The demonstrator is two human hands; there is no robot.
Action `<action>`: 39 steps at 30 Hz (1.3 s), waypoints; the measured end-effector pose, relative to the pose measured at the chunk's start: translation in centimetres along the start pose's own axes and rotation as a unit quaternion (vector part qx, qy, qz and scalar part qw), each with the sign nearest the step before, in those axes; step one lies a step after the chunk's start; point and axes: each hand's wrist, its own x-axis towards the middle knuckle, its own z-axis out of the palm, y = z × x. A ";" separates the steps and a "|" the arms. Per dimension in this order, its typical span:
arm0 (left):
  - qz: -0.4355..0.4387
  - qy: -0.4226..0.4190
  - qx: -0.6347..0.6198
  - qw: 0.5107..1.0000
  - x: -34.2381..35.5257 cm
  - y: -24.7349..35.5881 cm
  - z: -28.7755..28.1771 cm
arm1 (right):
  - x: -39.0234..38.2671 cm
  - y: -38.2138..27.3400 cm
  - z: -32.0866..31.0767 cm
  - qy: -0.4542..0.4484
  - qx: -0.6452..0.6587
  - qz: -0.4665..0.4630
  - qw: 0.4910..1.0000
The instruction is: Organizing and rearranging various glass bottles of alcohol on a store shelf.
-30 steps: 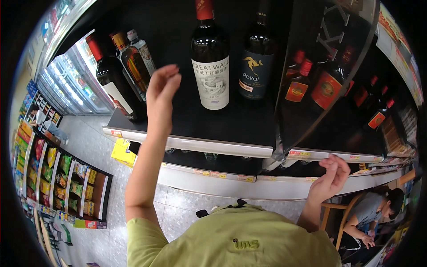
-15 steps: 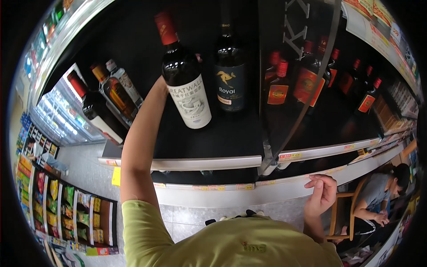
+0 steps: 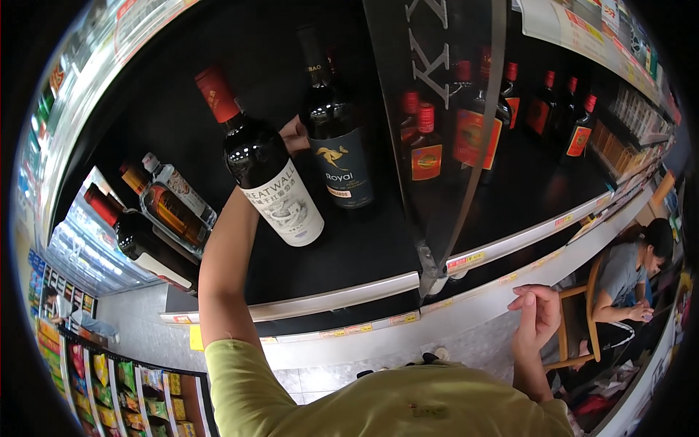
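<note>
My left arm reaches into the black shelf (image 3: 277,280) behind a white-label wine bottle (image 3: 273,204) with a red cap. My left hand (image 3: 293,132) is mostly hidden behind that bottle and a dark-label bottle (image 3: 340,171) with a gold emblem; the few fingers showing rest near the dark bottle, their grip unclear. Three more bottles (image 3: 164,200) stand at the shelf's left end. Low in front of the shelf's edge, my right hand (image 3: 534,320) has loosely curled, closed fingers with nothing in them.
A clear divider (image 3: 413,233) separates several red-capped bottles (image 3: 579,131) on the right. Snack racks (image 3: 102,382) and a glass-door cooler (image 3: 80,240) are on the left, with a person (image 3: 51,309) beyond. Another person (image 3: 626,291) sits on a wooden chair (image 3: 575,328) at lower right.
My left hand has reached deeper, behind the front bottles. The view has shifted, so the bottles appear lower and further left. My right hand stays low, fingers still curled.
</note>
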 end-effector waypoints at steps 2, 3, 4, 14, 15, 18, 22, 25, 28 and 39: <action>0.000 -0.006 0.000 1.000 -0.6 -0.2 0.5 | 0.1 0.1 -0.1 0.003 -0.001 0.008 1.000; 0.000 -0.009 0.000 1.000 -0.7 -0.3 0.8 | 0.1 0.1 -0.1 0.003 -0.002 0.014 1.000; 0.001 -0.011 0.001 1.000 -0.7 -0.2 0.8 | 0.1 0.2 0.0 0.005 -0.001 0.014 1.000; -0.004 -0.011 0.003 1.000 -0.3 -0.6 2.2 | 0.5 0.8 0.4 -0.011 0.012 0.028 0.999; -0.004 -0.010 0.004 1.000 -0.9 -0.4 0.9 | 0.5 0.8 0.5 -0.015 0.014 0.031 0.999; -0.004 -0.003 0.005 1.000 -0.8 -0.4 1.2 | 0.5 0.9 0.7 -0.026 0.015 0.035 0.999; -0.002 -0.005 0.004 1.000 -1.5 -0.3 0.2 | 0.4 1.1 0.5 -0.028 0.013 0.039 0.999; 0.000 -0.006 0.005 1.000 -1.6 -0.2 0.2 | 0.4 1.0 0.4 -0.031 0.012 0.040 0.999; 0.001 -0.008 0.004 1.000 -2.0 -0.2 0.6 | 0.3 1.2 0.1 -0.033 0.009 0.050 0.998; 0.001 0.022 0.000 1.000 -2.6 -0.9 1.4 | 0.0 1.9 -0.2 -0.034 0.020 0.067 0.997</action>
